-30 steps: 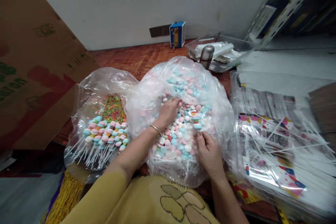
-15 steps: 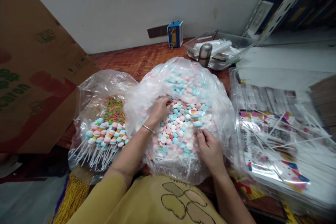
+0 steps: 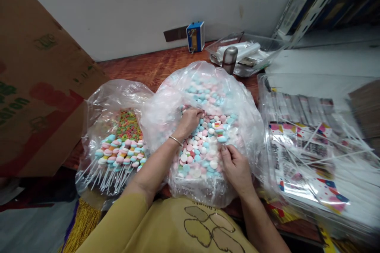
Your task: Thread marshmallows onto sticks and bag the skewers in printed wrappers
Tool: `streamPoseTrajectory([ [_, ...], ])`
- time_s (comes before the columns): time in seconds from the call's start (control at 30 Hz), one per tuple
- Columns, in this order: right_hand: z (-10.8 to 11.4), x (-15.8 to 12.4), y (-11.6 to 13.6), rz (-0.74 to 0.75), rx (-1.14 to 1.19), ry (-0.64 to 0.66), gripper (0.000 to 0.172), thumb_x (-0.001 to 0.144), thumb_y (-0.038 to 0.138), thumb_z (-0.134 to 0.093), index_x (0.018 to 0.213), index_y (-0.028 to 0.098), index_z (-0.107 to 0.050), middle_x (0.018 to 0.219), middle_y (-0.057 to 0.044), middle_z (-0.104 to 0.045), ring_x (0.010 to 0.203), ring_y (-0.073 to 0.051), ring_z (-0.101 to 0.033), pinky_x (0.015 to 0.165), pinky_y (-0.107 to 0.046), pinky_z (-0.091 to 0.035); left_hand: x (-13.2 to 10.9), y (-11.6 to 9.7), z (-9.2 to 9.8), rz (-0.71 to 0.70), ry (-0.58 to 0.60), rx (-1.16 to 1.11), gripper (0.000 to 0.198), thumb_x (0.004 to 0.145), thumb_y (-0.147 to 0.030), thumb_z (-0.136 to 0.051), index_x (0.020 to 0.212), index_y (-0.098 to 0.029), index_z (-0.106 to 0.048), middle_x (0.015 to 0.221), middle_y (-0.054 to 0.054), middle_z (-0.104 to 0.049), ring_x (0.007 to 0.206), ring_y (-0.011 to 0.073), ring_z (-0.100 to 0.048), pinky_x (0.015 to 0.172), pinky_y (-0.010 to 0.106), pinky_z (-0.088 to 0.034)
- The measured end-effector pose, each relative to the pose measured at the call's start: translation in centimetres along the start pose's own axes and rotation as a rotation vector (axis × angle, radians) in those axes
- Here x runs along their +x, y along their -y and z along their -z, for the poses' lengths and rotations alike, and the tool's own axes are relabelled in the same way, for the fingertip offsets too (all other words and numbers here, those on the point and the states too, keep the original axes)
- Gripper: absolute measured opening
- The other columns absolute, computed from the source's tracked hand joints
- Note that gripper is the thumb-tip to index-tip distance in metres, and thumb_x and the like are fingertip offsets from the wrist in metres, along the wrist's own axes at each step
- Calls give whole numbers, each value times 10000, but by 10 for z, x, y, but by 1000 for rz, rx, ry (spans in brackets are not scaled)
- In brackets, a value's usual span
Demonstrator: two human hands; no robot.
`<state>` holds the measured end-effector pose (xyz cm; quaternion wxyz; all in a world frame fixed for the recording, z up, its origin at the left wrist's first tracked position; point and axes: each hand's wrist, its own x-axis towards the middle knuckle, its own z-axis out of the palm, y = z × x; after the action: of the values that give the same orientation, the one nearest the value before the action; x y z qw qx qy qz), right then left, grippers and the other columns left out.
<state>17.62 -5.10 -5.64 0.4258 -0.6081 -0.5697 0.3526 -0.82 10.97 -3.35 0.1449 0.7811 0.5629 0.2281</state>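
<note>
My right hand [image 3: 236, 166] pinches the stick of a candy skewer [image 3: 220, 133], which stands up over a heap of round pastel candies [image 3: 197, 142]. Pink, blue and white pieces are stacked on it with coloured rings between them. At the far side of the open heap, my left hand [image 3: 190, 121] reaches in with its fingers bent together; whatever lies between the fingertips is hidden. The candies fill a large clear plastic bag [image 3: 249, 126] spread open in front of me.
Left of it, a second bag [image 3: 101, 91] holds finished candy skewers [image 3: 120, 152] and small coloured rings [image 3: 129, 124]. A cardboard box [image 3: 44, 67] leans at far left. On the right, a clear bin [image 3: 263, 87] holds printed packets and white sticks. A blue box [image 3: 196, 36] stands by the wall.
My left hand has moved right across the candies. My right hand stays nearly in place with the candy skewer. The whole view has shifted slightly.
</note>
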Motion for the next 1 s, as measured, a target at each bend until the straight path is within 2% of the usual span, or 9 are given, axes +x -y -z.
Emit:
streamPoseTrajectory([
  [0.07, 0, 0, 0, 0, 3, 0, 381, 999, 495, -452, 807, 210, -616, 641, 16, -587, 596, -167, -551, 570, -263, -377, 3, -3, 1, 17, 36, 36, 244, 947, -124, -590, 1057, -179, -800, 1090, 87, -798, 1063, 203, -711, 1020, 299, -498],
  [0.3, 1, 0, -2, 4, 11, -1, 369, 990, 489, -461, 802, 211, -613, 649, 7, -603, 597, -171, -560, 569, -263, -383, 6, -10, 8, 117, 92, 195, 246, 921, -238, -632, 1086, -183, -805, 1072, 155, -787, 1049, 306, -713, 898, 375, -514],
  [0.5, 1, 1, 0, 13, 10, -1, 368, 987, 485, -458, 788, 212, -605, 639, 7, -600, 586, -172, -563, 563, -267, -374, 3, -10, 10, 88, 136, 216, 204, 886, -222, -635, 1016, -199, -790, 1032, 119, -776, 1000, 279, -706, 879, 346, -507],
  [0.67, 0, 2, -1, 10, 16, -1, 374, 984, 493, -457, 809, 209, -628, 640, 6, -611, 584, -175, -565, 560, -271, -377, -9, -11, 2, 24, 103, 163, 278, 857, -138, -612, 1108, -189, -721, 1170, 131, -735, 1083, 270, -678, 894, 341, -505],
  [0.73, 0, 1, -1, 16, 30, -13, 368, 983, 488, -469, 813, 208, -637, 643, 8, -612, 588, -172, -564, 563, -272, -382, -14, -13, 1, 19, 71, 131, 281, 848, -123, -612, 1111, -180, -691, 1159, 130, -728, 1064, 258, -678, 888, 344, -511],
  [0.8, 0, -1, 0, 6, 92, -32, 364, 985, 495, -489, 828, 205, -646, 661, 9, -619, 606, -170, -571, 569, -268, -403, -19, -17, 3, 61, 5, -42, 250, 851, -142, -629, 1097, -169, -665, 1077, 114, -733, 983, 228, -686, 860, 332, -526],
  [0.87, -1, -3, 4, -32, 205, -51, 361, 979, 524, -526, 858, 205, -645, 668, 17, -614, 586, -159, -558, 546, -260, -413, -28, -24, 9, 149, -5, -414, 283, 861, -213, -670, 1138, -164, -641, 1020, 91, -732, 891, 191, -693, 797, 308, -544],
  [0.93, -3, -4, 11, -71, 298, -77, 360, 951, 556, -593, 906, 203, -649, 669, 28, -611, 541, -143, -526, 509, -252, -407, -42, -33, 17, 250, 82, -842, 397, 840, -312, -739, 1195, -168, -636, 990, 72, -733, 817, 166, -697, 724, 281, -548],
  [1.0, -7, -2, 20, -87, 335, -105, 374, 909, 571, -661, 958, 200, -660, 685, 27, -631, 521, -135, -517, 498, -251, -415, -60, -44, 25, 330, 176, -1091, 460, 780, -402, -820, 1148, -161, -684, 933, 56, -735, 749, 146, -690, 687, 265, -545],
])
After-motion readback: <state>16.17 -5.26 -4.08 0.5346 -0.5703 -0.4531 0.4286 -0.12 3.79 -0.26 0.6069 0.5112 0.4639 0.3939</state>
